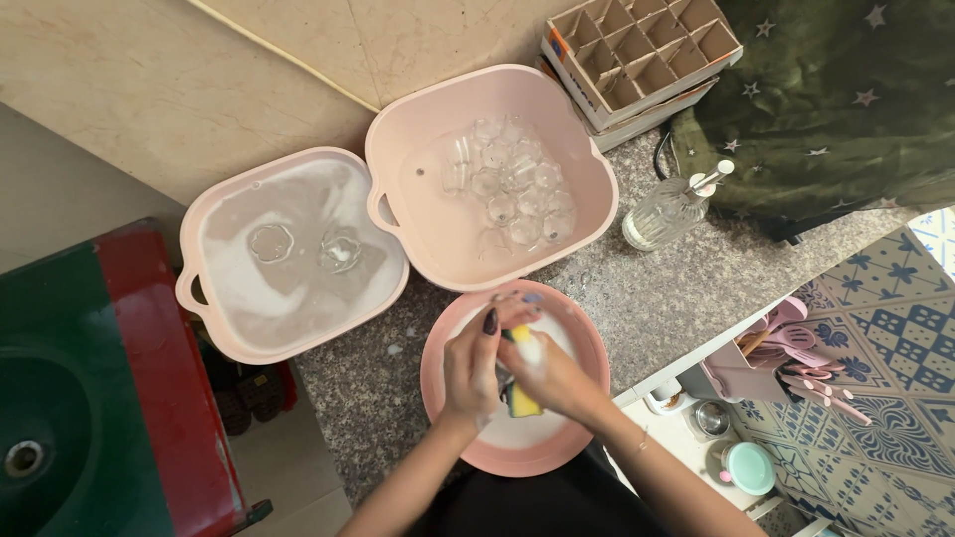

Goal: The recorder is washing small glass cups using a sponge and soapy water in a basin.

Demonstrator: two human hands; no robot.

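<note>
Scrubbing step: left hand grips a glass, right hand clasps sponge over round basin. Next: rinse it.

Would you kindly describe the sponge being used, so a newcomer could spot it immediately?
On the speckled stone counter, find the round pink basin nearest the person. Above it, the left hand and right hand meet around the sponge, the only yellow, sudsy thing there.

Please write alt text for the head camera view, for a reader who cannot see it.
Seen from above, a left hand and right hand rub a yellow sponge over a round pink basin of soapy water. Behind it, two square pink tubs hold clear glasses.
</note>
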